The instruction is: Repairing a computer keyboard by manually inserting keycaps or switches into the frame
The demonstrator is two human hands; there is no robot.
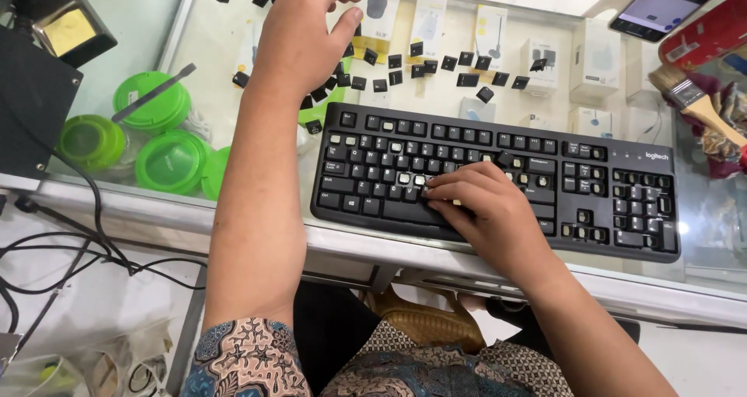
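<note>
- Resting on the middle rows of a black keyboard, the right hand is lying palm down, its fingers pressed together and curled onto the keys beside a run of bare switch posts.
- Sitting across a glass counter, the keyboard is missing many keycaps, with pale posts showing along its upper rows, around its arrow cluster and on the number pad.
- Reaching farther over the counter, the left hand is hovering above a scatter of loose black keycaps; its thumb is bent inward, and whether the fingertips are pinching a cap cannot be told.
- Lying in a loose line beyond the keyboard's top edge, the keycaps are spreading from under the left hand toward the right.
- Showing under the glass at left, green round containers are sitting near small white boxes farther back.
- Lying at the far right, a paintbrush is resting near a phone.
</note>
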